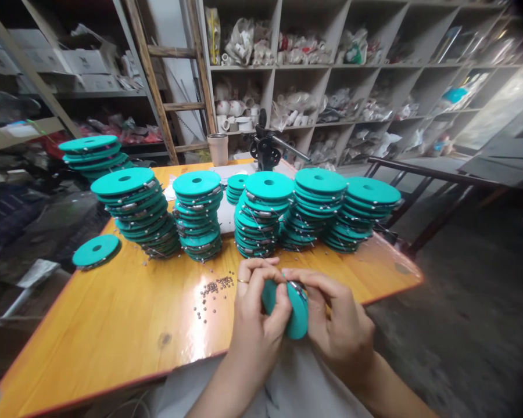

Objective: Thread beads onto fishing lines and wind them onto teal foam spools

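Note:
A teal foam disc (297,316) is tilted on edge at the table's front edge, between my two hands. My left hand (261,299) wears a ring and pinches the disc's upper left part, its fingers curled over the rim. My right hand (342,313) has its fingertips closed on the disc's upper right rim, where a dark line and small fittings show. Whatever is between the fingertips is too small to make out. Small dark beads (218,285) lie scattered on the wooden table (126,331) left of my hands.
Tall stacks of teal discs (261,223) stand in a row behind my hands. A single disc (96,251) lies at the table's left edge. Farther back are a cup (218,150) and a black metal device (265,148). Shelves (305,67) and a wooden ladder (174,107) stand behind.

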A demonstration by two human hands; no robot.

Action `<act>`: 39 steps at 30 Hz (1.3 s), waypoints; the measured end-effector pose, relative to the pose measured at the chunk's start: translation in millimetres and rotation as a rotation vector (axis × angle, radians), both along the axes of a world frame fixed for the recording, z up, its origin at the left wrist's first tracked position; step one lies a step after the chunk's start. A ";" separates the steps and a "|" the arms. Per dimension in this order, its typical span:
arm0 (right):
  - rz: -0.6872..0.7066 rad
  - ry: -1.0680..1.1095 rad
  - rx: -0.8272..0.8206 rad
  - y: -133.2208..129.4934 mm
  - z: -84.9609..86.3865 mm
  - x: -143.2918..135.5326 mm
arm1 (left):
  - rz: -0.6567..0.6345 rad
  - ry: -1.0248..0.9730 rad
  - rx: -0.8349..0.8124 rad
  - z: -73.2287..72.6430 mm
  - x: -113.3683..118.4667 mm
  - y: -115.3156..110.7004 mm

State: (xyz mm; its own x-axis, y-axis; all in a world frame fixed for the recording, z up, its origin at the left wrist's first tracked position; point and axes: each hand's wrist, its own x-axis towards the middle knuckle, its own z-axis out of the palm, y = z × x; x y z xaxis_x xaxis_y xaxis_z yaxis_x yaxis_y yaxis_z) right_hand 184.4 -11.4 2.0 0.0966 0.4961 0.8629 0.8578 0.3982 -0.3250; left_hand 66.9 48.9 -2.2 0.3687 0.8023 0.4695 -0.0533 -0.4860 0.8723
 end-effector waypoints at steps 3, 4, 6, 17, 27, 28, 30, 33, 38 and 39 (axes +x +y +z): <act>0.057 0.007 0.035 -1.4 -5.8 -1.2 | 0.012 0.020 -0.042 2.2 -4.1 -3.9; 0.080 0.001 0.041 -1.6 -6.3 -1.0 | -0.003 0.012 -0.056 3.5 -5.2 -5.0; 0.117 -0.016 0.049 -1.8 -5.8 -0.4 | -0.047 -0.018 -0.086 6.2 -6.7 -7.0; 0.079 -0.049 -0.110 -14.8 19.7 -7.8 | -0.101 -0.250 -0.145 0.3 -3.4 -16.4; 0.111 -0.252 -0.237 -15.7 51.9 3.3 | -0.123 -0.265 -0.087 -2.7 -3.8 -15.2; 0.112 -0.265 -0.236 -15.3 52.9 3.2 | -0.122 -0.266 -0.086 -2.4 -3.5 -14.9; 0.113 -0.292 -0.241 -14.9 54.0 3.2 | -0.119 -0.271 -0.083 -1.6 -2.7 -14.2; 0.120 -0.300 -0.250 -14.8 54.0 4.1 | -0.114 -0.279 -0.077 -0.7 -2.5 -14.1; 0.124 -0.297 -0.251 -16.4 51.9 5.2 | -0.108 -0.285 -0.086 -1.6 -3.5 -14.9; 0.118 -0.316 -0.247 -16.7 51.2 5.0 | -0.109 -0.286 -0.089 -1.9 -3.4 -14.9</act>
State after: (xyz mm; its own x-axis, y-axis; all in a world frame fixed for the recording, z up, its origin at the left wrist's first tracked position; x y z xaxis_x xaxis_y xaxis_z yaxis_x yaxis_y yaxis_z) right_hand 189.4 -28.2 53.2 -0.2237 0.6835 0.6948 0.8838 0.4427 -0.1510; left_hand 63.5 34.0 -4.1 0.3183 0.8078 0.4961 -0.3503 -0.3861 0.8534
